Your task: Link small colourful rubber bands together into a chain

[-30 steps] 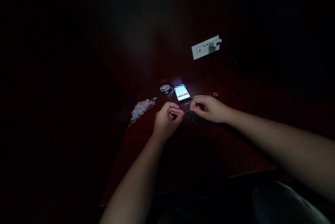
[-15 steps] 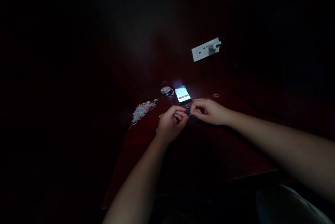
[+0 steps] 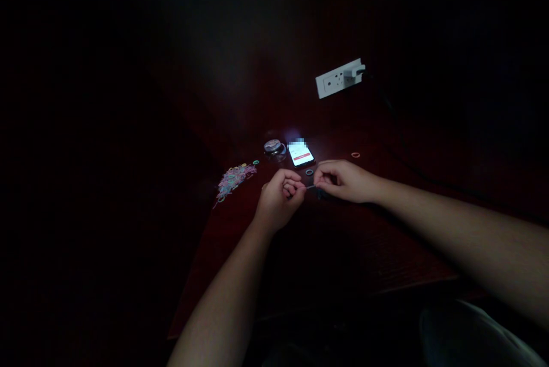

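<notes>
Between my two hands a thin pale rubber band is pulled out in a short line. My left hand pinches its left end with thumb and fingertips. The other end is in the closed fingertips of my right hand. Just beyond the hands a small grey band lies on the dark red table. A small dark thing shows under my right hand, too dim to name. To the left is a pile of coloured rubber bands.
A lit phone lies behind my hands, beside a round lidded jar. One orange band rests further right. A white socket panel with a plug and dark cable is at the back. The table has its edge at left.
My hands have moved slightly apart, and the rubber band between them is stretched a little longer. The view has shifted slightly.
</notes>
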A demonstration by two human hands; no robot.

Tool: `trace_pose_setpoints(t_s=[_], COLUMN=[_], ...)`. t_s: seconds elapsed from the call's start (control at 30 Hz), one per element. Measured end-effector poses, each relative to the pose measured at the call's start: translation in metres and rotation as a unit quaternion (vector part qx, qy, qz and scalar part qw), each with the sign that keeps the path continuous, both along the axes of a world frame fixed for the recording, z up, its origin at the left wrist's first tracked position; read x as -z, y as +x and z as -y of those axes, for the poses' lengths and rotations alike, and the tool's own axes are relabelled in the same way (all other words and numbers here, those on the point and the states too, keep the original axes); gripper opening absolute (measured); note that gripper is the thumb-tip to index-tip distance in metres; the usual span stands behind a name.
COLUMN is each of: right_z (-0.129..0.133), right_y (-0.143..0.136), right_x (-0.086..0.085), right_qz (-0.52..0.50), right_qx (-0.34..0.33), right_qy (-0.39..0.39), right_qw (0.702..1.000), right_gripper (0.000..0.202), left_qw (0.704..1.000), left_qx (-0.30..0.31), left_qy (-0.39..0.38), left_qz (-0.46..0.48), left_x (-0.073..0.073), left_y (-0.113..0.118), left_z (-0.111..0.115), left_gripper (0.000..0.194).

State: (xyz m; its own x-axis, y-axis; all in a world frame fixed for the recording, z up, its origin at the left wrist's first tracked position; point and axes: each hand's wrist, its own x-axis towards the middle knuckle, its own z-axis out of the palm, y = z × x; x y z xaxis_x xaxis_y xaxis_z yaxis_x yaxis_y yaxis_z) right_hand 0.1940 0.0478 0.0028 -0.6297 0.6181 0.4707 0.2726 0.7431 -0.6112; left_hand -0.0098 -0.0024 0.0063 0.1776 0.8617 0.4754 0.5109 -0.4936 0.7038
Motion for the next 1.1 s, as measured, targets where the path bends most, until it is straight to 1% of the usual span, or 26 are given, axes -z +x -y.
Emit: trace_pose_setpoints(t_s=[0.13,0.27,0.47,0.53,0.6,0.7,0.87,1.1], right_z=[0.0004,0.0016,0.0013,0.0007,0.0008,0.0025,0.0055,0.0044], right_y=[-0.0005,-0.0003,0.0005,0.0002,-0.0005,-0.0016,-0.0023,-0.0019], right_x=[-0.0002,-0.0014,-0.0015,-0.0006,0.0,-0.0002,-0.0012,-0.0007], right_qz=[-0.008,-0.005,-0.02,-0.033,-0.045,-0.048,-0.038,-0.026], right_qx=[-0.001,-0.005,-0.006,-0.01,-0.016,-0.022,-0.012,-0.009], right_qy=[-0.018,-0.025,-0.011,-0.012,-0.02,-0.041,-0.059,-0.06], right_qw=[1.0,1.0,1.0,0.999,0.999,0.998,0.997,0.998], right_gripper=[0.008,0.007,0.006,0.005,0.003,0.001,0.004,0.004], left_qw=[0.999,0.998,0.995,0.992,0.987,0.981,0.985,0.99], left_qx=[-0.007,0.007,0.009,0.019,0.042,0.064,0.029,0.016], left_qy=[0.021,0.037,0.017,0.016,0.023,0.03,0.03,0.029], left_qz=[-0.027,-0.054,-0.094,-0.123,-0.154,-0.179,-0.169,-0.139], left_x=[-0.0011,-0.002,-0.0001,0.0006,0.0004,-0.0009,-0.0016,-0.0021], left_y=[0.0012,0.0038,0.0019,0.0005,-0.0002,-0.0001,0.0002,0.0013], left_z=[0.0018,0.0038,0.0015,0.0002,-0.0005,0.0001,0.0018,0.003], left_gripper=[0.016,0.013,0.015,0.017,0.017,0.019,0.017,0.014])
